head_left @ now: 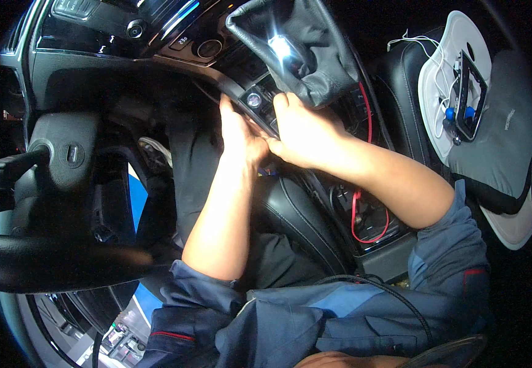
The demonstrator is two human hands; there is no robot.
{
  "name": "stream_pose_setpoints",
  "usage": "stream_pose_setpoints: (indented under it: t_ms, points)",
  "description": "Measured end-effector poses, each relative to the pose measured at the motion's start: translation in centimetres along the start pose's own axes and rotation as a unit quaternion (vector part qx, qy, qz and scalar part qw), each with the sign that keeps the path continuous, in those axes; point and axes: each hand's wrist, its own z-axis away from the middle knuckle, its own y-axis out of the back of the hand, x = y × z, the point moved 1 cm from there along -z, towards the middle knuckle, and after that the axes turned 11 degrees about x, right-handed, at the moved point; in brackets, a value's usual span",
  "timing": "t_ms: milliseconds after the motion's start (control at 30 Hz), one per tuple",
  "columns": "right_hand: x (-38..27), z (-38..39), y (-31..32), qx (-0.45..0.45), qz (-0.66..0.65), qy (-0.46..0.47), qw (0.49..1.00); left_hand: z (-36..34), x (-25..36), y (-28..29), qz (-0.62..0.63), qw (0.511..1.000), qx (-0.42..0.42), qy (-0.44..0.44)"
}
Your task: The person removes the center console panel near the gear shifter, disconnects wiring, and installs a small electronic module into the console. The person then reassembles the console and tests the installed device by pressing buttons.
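Observation:
Both my hands are at the centre console of a car. My left hand (239, 132) lies along the console's left side, its fingers bent round the lower edge of a dark trim panel (245, 110). From the right, my right hand (306, 132) curls over the same panel, thumb low and close to the left hand. Its fingertips are partly hidden. A round silver button (253, 100) sits in the panel between the hands. Just above the right hand, a black leather gear-lever boot (333, 61) stands loose and raised, with a bright light shining on it.
A steering wheel (63, 264) and its column (66, 147) are on the left. Red wire (355, 224) loops from the opened console beside the seat (302, 214). On the right seat lie a black frame (471, 95), white cables (440, 61) and a grey pad (499, 135).

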Motion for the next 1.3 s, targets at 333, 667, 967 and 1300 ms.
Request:
stream_pose_setpoints:
  t_ms: [333, 667, 967, 1300]
  points:
    - [-0.5, -0.1, 0.4, -0.045, -0.009, -0.012, 0.999, -0.4, 0.0, 0.6, 0.036, 0.999, 0.003, 0.006]
    - [-0.2, 0.0, 0.1, -0.019, 0.015, 0.026, 0.999, -0.3, 2.0, 0.9, -0.237, 0.960, 0.117, -0.089]
    - [-0.4, -0.1, 0.5, -0.039, 0.044, 0.013, 0.998, -1.7, 3.0, 1.0, -0.264, 0.868, 0.137, -0.397]
    - [-0.5, -0.1, 0.4, -0.050, 0.015, 0.001, 0.999, -1.6, 3.0, 0.7, -0.387, 0.813, 0.142, -0.411]
